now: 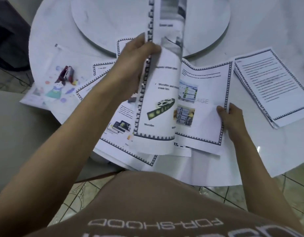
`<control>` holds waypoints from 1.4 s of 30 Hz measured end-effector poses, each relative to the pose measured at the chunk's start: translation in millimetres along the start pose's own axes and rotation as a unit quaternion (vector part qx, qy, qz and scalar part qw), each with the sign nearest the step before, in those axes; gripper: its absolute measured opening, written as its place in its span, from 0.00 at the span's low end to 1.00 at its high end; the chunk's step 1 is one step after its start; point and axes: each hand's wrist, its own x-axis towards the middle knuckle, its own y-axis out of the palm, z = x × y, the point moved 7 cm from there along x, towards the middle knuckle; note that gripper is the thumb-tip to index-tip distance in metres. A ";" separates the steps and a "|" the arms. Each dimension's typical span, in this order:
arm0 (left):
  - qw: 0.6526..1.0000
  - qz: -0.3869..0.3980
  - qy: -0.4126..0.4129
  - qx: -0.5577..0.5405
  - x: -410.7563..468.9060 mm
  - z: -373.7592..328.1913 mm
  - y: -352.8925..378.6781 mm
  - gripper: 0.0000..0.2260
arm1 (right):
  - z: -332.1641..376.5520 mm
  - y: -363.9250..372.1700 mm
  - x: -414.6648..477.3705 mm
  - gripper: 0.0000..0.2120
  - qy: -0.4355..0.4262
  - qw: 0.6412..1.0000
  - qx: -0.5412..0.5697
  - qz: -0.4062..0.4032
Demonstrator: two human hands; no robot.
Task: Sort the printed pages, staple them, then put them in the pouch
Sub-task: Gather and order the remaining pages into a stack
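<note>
Two held pages (158, 106); tops point away.

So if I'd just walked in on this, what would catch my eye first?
Probably the left hand at mid-table, gripping a curled page with a patterned border, lifted toward the camera. The right hand pinches the edge of a flat page lying just right of it, with a neat stack of pages farther right. At far left what looks like a stapler rests on a cartoon-printed pouch.
</note>
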 end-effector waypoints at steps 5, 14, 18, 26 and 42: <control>0.999 0.028 -0.034 -0.017 5.1 12.8 33.5 0.11 | 11.3 9.4 -3.9 0.13 -0.004 0.998 0.056 0.020; 0.994 -0.025 -0.105 0.003 12.1 54.5 -9.7 0.07 | -2.2 15.0 -9.6 0.12 0.045 0.988 0.132 0.068; 0.972 -0.038 -0.187 0.135 2.8 107.5 -36.8 0.08 | -6.3 19.8 -14.9 0.09 0.073 0.978 0.171 0.097; 0.955 -0.073 -0.199 0.209 -13.4 142.8 -36.8 0.16 | -1.6 32.9 -25.7 0.12 0.079 0.964 0.197 0.162; 0.968 -0.130 -0.057 0.207 -16.0 96.9 -20.2 0.08 | 53.0 33.8 -36.8 0.09 -0.071 0.986 0.129 0.073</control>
